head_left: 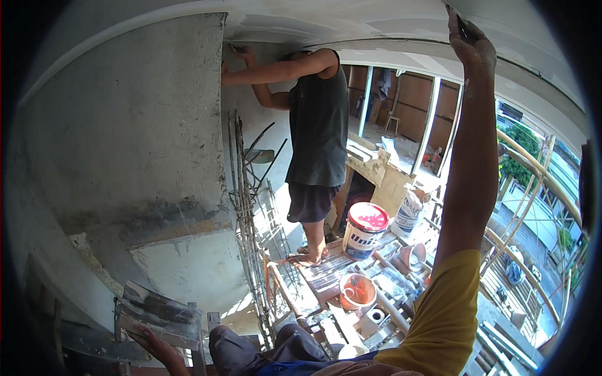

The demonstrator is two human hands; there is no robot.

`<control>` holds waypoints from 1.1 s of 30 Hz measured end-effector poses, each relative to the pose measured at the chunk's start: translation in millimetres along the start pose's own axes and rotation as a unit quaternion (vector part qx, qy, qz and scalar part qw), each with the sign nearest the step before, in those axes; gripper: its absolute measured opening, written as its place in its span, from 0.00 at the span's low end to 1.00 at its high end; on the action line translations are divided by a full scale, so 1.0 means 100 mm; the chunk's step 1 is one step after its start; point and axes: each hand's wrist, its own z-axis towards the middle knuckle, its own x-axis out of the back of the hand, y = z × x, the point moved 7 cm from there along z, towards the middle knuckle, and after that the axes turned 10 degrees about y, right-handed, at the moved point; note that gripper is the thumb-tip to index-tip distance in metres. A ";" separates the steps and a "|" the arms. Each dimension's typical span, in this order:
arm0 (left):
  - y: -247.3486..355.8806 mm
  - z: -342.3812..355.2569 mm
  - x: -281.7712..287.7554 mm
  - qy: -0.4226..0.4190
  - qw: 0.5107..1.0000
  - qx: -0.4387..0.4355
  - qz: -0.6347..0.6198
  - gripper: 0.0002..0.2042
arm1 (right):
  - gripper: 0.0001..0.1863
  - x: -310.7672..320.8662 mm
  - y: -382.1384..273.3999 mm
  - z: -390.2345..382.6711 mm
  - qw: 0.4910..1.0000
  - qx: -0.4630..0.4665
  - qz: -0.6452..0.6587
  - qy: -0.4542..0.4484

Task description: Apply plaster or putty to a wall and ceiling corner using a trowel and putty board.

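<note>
My right arm, in a yellow sleeve, reaches up to the pale ceiling (389,22). My right hand (471,47) is closed near the ceiling's edge groove, its fingers wrapped round something dark that I cannot make out. Low on the left, my left hand (153,346) grips a plasterer's hawk (153,308), a flat, smeared grey plate. Part of that grip is hidden beneath the plate. My bent knees (263,344) show at the lower edge.
Another person (316,125) stands ahead on wooden planks (320,282), both arms raised to the wall. Steel bars (241,207) rise beside a grey wall (138,113). A red-lidded bucket (364,232), an orange pail (357,292) and a white sack (409,210) stand there. Bamboo scaffolding (533,163) borders the right drop.
</note>
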 end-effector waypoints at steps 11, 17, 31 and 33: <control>0.27 -0.23 -0.37 -0.101 0.994 0.022 -0.034 0.36 | 0.25 -1.19 -1.08 -1.37 0.998 -0.017 0.006 -0.054; 0.30 -0.35 -0.60 -0.148 0.988 0.027 -0.031 0.38 | 0.25 -1.82 -1.61 -2.08 0.991 -0.019 -0.067 -0.118; 0.41 -0.55 -0.87 -0.220 0.963 0.017 -0.154 0.39 | 0.14 -0.72 0.18 -1.85 0.687 0.488 -0.525 0.119; 0.23 -0.49 -0.80 -0.204 0.965 0.069 -0.152 0.40 | 0.11 -0.58 0.57 -1.53 0.743 0.492 -0.441 0.110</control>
